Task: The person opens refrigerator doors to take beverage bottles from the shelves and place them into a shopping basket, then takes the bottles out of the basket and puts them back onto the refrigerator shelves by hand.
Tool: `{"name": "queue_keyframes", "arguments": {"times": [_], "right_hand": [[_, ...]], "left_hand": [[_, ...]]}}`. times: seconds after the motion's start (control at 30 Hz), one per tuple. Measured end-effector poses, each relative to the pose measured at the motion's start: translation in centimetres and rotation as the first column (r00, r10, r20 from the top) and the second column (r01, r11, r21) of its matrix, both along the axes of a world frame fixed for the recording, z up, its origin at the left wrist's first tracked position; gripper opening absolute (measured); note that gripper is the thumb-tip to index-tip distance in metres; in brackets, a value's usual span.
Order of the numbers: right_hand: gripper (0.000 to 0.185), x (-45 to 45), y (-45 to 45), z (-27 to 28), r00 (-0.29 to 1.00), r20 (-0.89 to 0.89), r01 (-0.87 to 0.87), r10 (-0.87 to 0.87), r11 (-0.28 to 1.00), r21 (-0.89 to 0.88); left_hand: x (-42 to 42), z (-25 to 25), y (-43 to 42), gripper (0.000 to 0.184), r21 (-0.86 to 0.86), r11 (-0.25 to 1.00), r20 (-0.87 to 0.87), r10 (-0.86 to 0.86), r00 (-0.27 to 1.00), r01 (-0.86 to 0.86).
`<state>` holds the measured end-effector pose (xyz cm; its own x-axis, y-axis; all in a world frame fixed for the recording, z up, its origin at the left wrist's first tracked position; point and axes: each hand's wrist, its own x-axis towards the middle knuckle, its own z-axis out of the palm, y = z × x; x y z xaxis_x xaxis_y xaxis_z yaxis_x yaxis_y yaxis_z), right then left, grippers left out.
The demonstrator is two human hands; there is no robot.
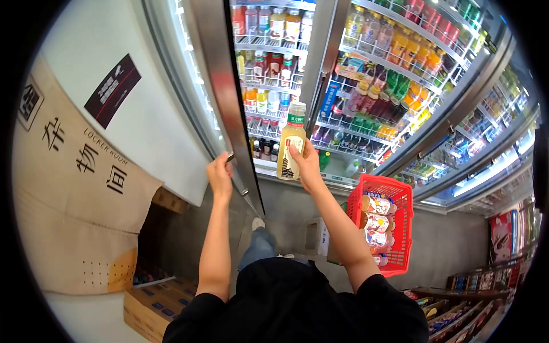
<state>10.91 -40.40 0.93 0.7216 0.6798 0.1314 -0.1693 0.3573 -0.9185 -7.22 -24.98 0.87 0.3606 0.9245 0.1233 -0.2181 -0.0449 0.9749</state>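
Observation:
My right hand [307, 163] is wrapped round a bottle [292, 143] of pale yellow drink with a white cap and a green-and-red neck label, held upright before the fridge shelves. My left hand [220, 176] is closed at the edge of the open glass door [220, 74], fingers at its handle. Behind the bottle, the fridge shelves [271, 46] bear rows of bottled drinks. Below and right of my right hand, a red basket [404, 228] holds several bottles with colourful labels.
More fridge doors [463, 123] run along the right. A beige curtain [68, 188] hangs from the white wall at left, above a cardboard box [154, 306]. Another box [312, 235] stands on the floor near my feet. Snack shelves [463, 308] are at lower right.

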Motion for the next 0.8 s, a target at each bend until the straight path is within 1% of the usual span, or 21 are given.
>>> {"name": "queue_keyframes", "arguments": {"times": [0.03,0.1,0.2,0.23,0.27,0.33,0.37,0.4,0.47,0.5,0.53,0.57,0.6,0.63,0.7,0.73,0.77,0.8], "right_hand": [[0.053,-0.9,0.1,0.9,1.0,-0.014,-0.015,0.014,1.0,-0.02],[0.052,-1.5,1.0,0.8,0.999,-0.002,-0.039,0.039,0.999,-0.007],[0.053,-2.3,2.1,1.2,0.996,0.005,-0.084,0.084,0.996,-0.013],[0.053,-2.5,2.4,1.3,0.994,0.006,-0.108,0.108,0.994,-0.034],[0.053,-2.6,2.8,1.1,0.993,0.003,-0.115,0.115,0.993,-0.034],[0.055,-2.7,4.1,1.0,0.993,0.024,-0.117,0.118,0.992,-0.048],[0.056,-2.8,4.7,1.0,0.992,0.019,-0.128,0.128,0.991,-0.036],[0.056,-2.9,5.5,1.1,0.99,0.019,-0.136,0.137,0.99,-0.035],[0.056,-3.1,7.1,1.2,0.987,0.007,-0.161,0.161,0.987,-0.018],[0.056,-3.3,7.9,1.2,0.985,0.007,-0.171,0.171,0.985,-0.02],[0.057,-3.3,8.6,1.3,0.984,-0.002,-0.179,0.179,0.984,-0.018],[0.058,-3.4,9.5,1.4,0.982,-0.008,-0.188,0.188,0.982,-0.014],[0.058,-3.5,10.3,1.7,0.98,-0.003,-0.197,0.197,0.98,-0.014],[0.059,-3.5,11.0,2.1,0.979,0.001,-0.203,0.203,0.979,-0.02],[0.062,-2.9,12.9,1.8,0.978,0.009,-0.21,0.21,0.977,-0.018],[0.062,-2.5,13.9,1.8,0.978,0.017,-0.205,0.206,0.979,-0.016],[0.063,-2.1,14.9,1.7,0.977,0.049,-0.207,0.208,0.978,-0.027],[0.063,-1.7,15.7,1.8,0.974,0.081,-0.207,0.209,0.978,-0.038]], "left_hand": [[-1.8,-0.4,0.5,0.047,0.005,0.999,0.004,0.04,0.999,-0.04],[-5.2,-1.0,1.5,0.048,-0.012,0.993,0.035,0.114,0.993,-0.113],[-10.2,-1.3,3.1,0.045,0.084,0.957,0.021,0.275,0.961,-0.276],[-11.9,-1.2,3.7,0.038,0.15,0.917,-0.001,0.374,0.927,-0.37],[-13.1,-1.3,4.2,0.031,0.217,0.864,-0.016,0.468,0.884,-0.454],[-14.2,1.3,3.9,0.017,0.335,0.677,0.098,0.667,0.739,-0.655],[-15.0,2.2,3.5,0.02,0.4,0.56,0.017,0.786,0.617,-0.725],[-14.8,3.6,2.9,0.021,0.456,0.431,0.093,0.847,0.523,-0.779],[-14.0,4.0,2.7,0.018,0.567,0.247,0.297,0.828,0.475,-0.786],[-13.3,4.0,3.1,0.014,0.637,0.237,0.373,0.738,0.562,-0.734],[-11.6,4.4,3.2,0.011,0.668,0.265,0.406,0.653,0.639,-0.696],[-10.6,5.1,3.2,0.008,0.789,0.238,0.313,0.639,0.703,-0.567],[-8.7,6.0,3.1,0.007,0.794,0.309,0.255,0.613,0.748,-0.524],[-7.5,5.7,4.2,0.008,0.84,0.349,0.155,0.578,0.801,-0.415],[-4.2,5.3,6.5,0.011,0.813,0.447,0.106,0.516,0.85,-0.372],[-2.9,5.3,8.3,0.011,0.813,0.445,0.114,0.512,0.852,-0.376],[-1.4,5.3,10.0,0.014,0.713,0.638,0.005,0.41,0.912,-0.291],[-0.1,5.2,11.7,0.017,0.578,0.795,-0.083,0.281,0.956,-0.183]]}}
